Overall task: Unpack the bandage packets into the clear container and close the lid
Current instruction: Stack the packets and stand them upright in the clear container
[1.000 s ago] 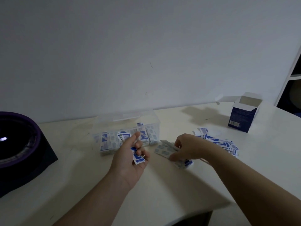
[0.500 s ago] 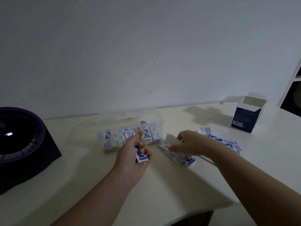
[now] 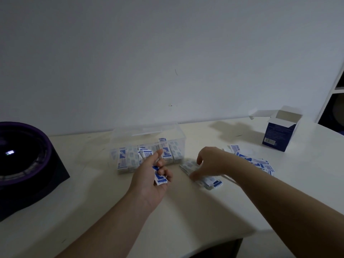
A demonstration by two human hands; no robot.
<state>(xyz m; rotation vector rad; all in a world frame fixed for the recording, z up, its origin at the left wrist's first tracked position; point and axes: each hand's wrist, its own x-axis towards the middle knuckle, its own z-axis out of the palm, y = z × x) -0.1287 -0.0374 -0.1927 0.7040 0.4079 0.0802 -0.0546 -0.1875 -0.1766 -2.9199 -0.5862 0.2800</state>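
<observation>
A clear container point(image 3: 178, 135) stands open at the table's middle, several white-and-blue bandage packets point(image 3: 128, 158) standing inside it. My left hand point(image 3: 150, 177), palm up in front of the container, holds a few packets point(image 3: 160, 178) in curled fingers. My right hand point(image 3: 210, 162) reaches down onto a small stack of packets point(image 3: 208, 180) lying on the table to the container's right, fingers bent on them. More loose packets point(image 3: 260, 163) are spread behind my right forearm.
An opened dark blue cardboard box point(image 3: 279, 135) stands at the back right. A large black-and-purple round object point(image 3: 24, 161) fills the left side. The table's front edge point(image 3: 232, 237) curves close below my right arm. A shelf unit point(image 3: 335, 101) is at the far right.
My right hand, which had lifted a pale packet half a second ago, has come back down onto the stack. My left hand has kept its packets and barely moved.
</observation>
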